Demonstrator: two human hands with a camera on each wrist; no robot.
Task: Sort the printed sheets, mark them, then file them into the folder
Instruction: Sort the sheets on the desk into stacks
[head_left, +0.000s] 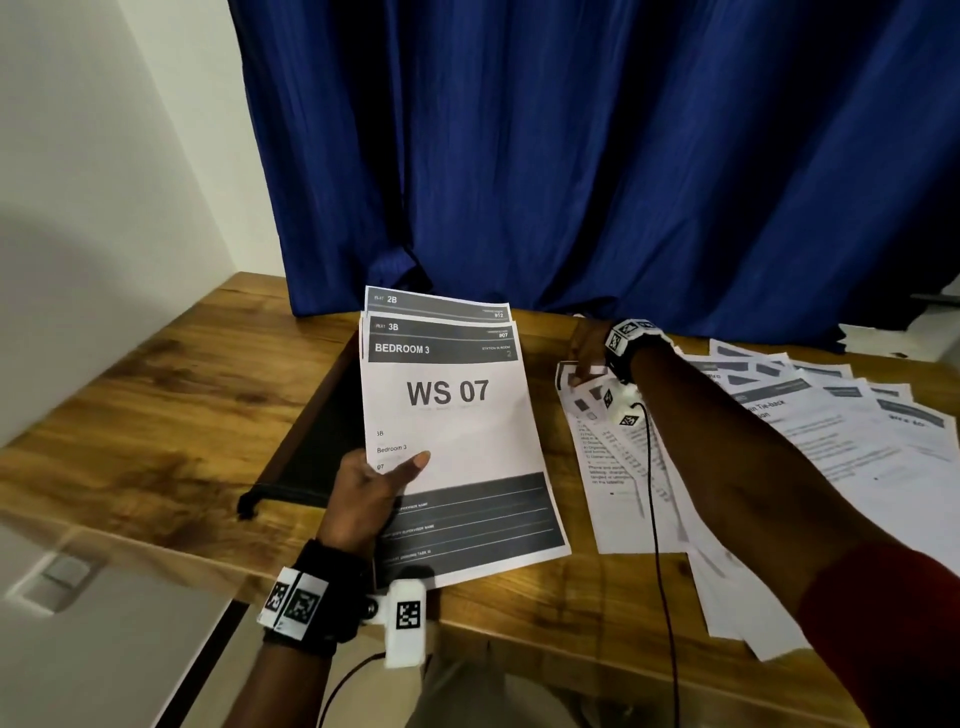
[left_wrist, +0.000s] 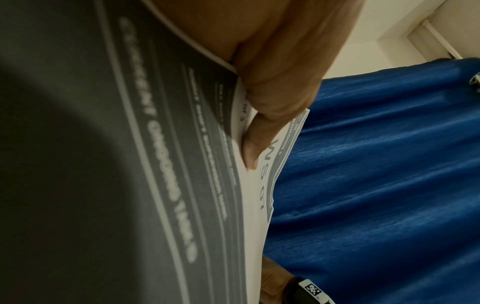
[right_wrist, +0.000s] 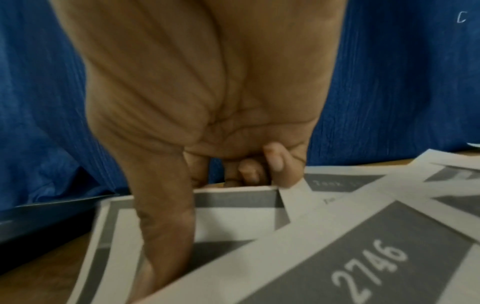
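- Left hand (head_left: 363, 488) clamped the sorted stack (head_left: 452, 415), thumb on top.
- Right hand (head_left: 589, 353) fingers (right_wrist: 278, 162) curled over the far edge of a sheet (right_wrist: 233, 214) on the tabletop (head_left: 156, 395), thumb pressing it.
- Folder (head_left: 322, 415) lay beyond the left fingers, under the stack.

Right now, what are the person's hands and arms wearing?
Both hands, the left hand and the right hand, are bare. Each wrist has a black band with white tags printed in black square patterns. A small white camera box sits by the left wrist, with a thin black cable trailing from the right one. The right arm has a dark red sleeve.
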